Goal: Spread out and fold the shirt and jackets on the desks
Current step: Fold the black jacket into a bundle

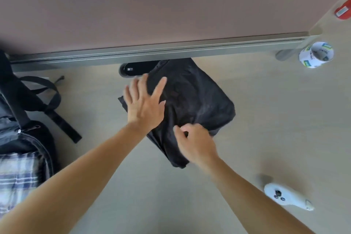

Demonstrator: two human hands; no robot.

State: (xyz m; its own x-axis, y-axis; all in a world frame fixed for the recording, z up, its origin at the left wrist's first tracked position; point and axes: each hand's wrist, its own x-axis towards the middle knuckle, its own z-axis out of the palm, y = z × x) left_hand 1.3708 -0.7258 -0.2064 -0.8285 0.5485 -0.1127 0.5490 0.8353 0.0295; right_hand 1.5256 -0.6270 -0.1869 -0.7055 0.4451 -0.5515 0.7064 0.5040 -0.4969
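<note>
Fabric of the dark garment [190, 97] looked thin, soft and matte. By judgement it would handle as light, limp and non-slippery, with no stiffness to keep a shape once lifted. It lay as a rough, partly folded square on the table [266, 119]. Its far corner met the rail at the foot of the partition [152, 15], and its near corner pointed toward the person. Creases ran across the top layer, and the near edge showed stacked layers.

The left hand [145, 104] lay flat on the garment's left portion with fingers straight and spread. Its grip was fully open and held nothing — a pressing contact only. The right hand [195, 144] sat at the near edge with fingers curled. Its grip was closed to a thumb-and-forefinger pinch on a small ridge of cloth, though blur softened the detail.

Recommended holds, as a judgement: take the cloth at hems, seams or corners, at two points together, since one pinch mid-panel would only raise a tent of fabric. One flat palm would serve as the anchor.

The table surface was smooth, pale laminate. A black backpack [28, 138] with woven straps lay at the left, with plaid cloth [17, 176] at its mouth. A printed tape roll [316, 54] and a white moulded controller [284, 196] lay well apart — both to the right.
</note>
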